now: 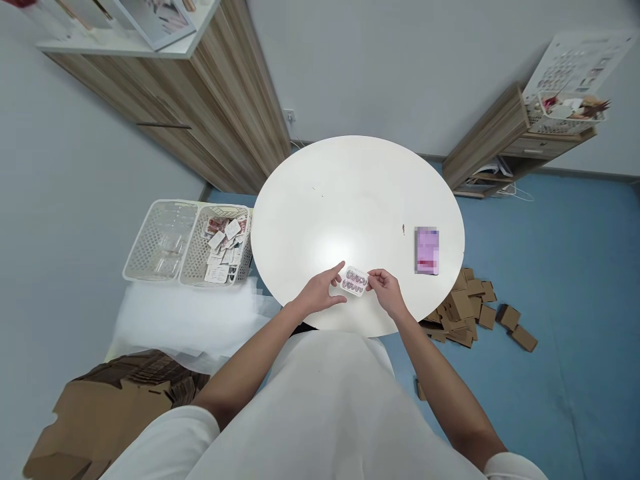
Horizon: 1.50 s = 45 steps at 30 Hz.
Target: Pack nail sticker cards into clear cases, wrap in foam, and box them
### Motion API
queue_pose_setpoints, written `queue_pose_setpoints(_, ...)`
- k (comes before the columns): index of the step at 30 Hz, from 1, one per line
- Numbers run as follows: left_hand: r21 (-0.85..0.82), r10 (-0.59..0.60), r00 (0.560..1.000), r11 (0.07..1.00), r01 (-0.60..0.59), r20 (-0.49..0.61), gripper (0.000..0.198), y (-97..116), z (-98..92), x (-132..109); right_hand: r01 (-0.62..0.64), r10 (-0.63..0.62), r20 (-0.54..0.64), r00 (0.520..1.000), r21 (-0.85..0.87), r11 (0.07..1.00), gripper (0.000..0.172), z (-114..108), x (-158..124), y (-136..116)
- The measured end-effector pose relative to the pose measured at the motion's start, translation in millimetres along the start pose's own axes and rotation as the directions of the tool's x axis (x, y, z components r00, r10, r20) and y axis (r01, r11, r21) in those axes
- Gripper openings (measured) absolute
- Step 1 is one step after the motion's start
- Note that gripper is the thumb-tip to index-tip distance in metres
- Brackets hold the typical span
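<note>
A small white card of press-on nails (355, 281), with two rows of pinkish, shiny pieces, is low over the near part of the round white table (350, 180). My right hand (386, 291) pinches its right edge between thumb and fingers. To the left of the card is my left hand (323, 290), thumb and fingers spread apart around its left side. Whether a left fingertip touches the card I cannot tell. A purple, blurred-out rectangular object (427, 251) lies on the table to the right of my right hand.
Left of the table stand two white baskets, one with clear plastic pieces (167, 257), the other with several nail cards (225, 243). White sheets (185, 320) and flattened cardboard (100, 420) lie nearer me. Small brown boxes (463, 307) are piled on the floor at right.
</note>
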<state>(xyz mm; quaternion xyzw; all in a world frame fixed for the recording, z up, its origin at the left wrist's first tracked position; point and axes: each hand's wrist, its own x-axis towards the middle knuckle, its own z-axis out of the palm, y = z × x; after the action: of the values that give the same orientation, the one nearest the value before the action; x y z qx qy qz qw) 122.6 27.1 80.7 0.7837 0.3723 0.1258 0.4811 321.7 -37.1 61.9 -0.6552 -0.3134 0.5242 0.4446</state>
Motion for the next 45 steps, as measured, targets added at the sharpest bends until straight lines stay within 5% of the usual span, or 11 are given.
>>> queue_pose_setpoints(4, 0.084, 0.041, 0.998, 0.995, -0.046, 0.056, 0.078, -16, -5.8, -7, 0.01, -0.01, 0.01, 1.0, -0.039, 0.999, 0.029, 16, -2, -2)
queue_pose_setpoints(11, 0.074, 0.052, 0.998, 0.996, -0.05, -0.025, 0.062, -37, -23.9, -28, 0.029, -0.026, 0.036, 0.999, -0.095, 0.995, 0.027, 56, -4, -6)
queue_pose_setpoints(16, 0.058, -0.02, 0.997, 0.998, 0.025, -0.077, 0.061, -50, -43.6, -46, 0.056, -0.047, 0.09, 0.995, -0.093, 0.994, 0.033, 83, -8, -11)
queue_pose_setpoints(22, -0.022, -0.113, 0.984, 0.994, 0.111, -0.134, 0.063, -77, -55.2, -65, 0.065, -0.009, 0.255, 0.967, -0.211, 0.975, 0.069, 115, -15, -2)
queue_pose_setpoints(29, -0.08, -0.195, 0.967, 0.98, 0.184, -0.163, 0.065, -112, -51.2, -74, 0.071, -0.009, 0.194, 0.981, -0.314, 0.947, 0.064, 153, -2, 25)
queue_pose_setpoints(37, -0.098, -0.265, 0.95, 0.963, 0.251, -0.168, 0.067, -128, -43.1, -72, 0.115, -0.038, 0.192, 0.981, -0.409, 0.905, 0.064, 161, 12, 49)
queue_pose_setpoints(45, 0.062, -0.341, 0.934, 0.935, 0.349, -0.11, 0.068, -137, -36.9, -68, 0.097, -0.029, 0.148, 0.989, -0.477, 0.874, 0.065, 169, 19, 70)
